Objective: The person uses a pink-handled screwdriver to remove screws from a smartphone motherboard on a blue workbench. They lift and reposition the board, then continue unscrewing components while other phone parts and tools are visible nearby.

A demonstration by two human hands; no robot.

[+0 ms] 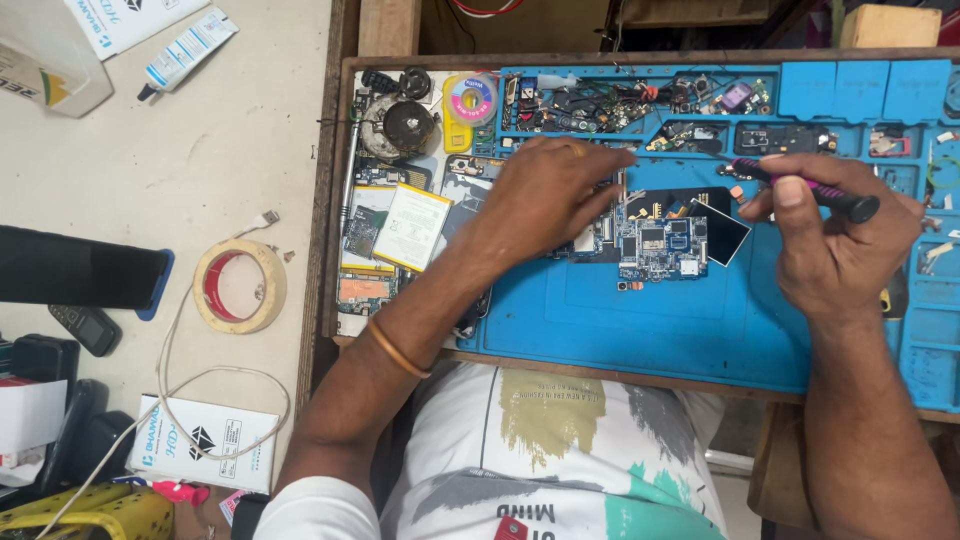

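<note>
A person's left hand (545, 195) lies palm down, fingers spread and lightly curled, pressing on the left end of a blue circuit board (660, 250) that rests near the centre of a blue work mat (700, 320). The right hand (835, 235), at three o'clock from the board, is closed in a pinch around a screwdriver with a purple-and-black handle (815, 190), whose thin tip points toward eleven o'clock, above the board's upper right corner. A black rectangular panel (722, 232) lies tilted, just beside the board at its two o'clock.

The mat's moulded compartments run along its far edge: those at twelve o'clock hold a jumble of small screws, connectors and loose electronic parts (620, 100); the three square pockets at one o'clock (865, 88) look bare. A yellow tray (470, 105) at eleven o'clock carries a small spool of wire. At nine o'clock from the board, a pale yellow flat battery (412, 228) lies on stacked phone parts inside the wooden tray (335, 200) that holds the mat. A roll of tape (240, 287) sits on the table, well apart to the left.
</note>
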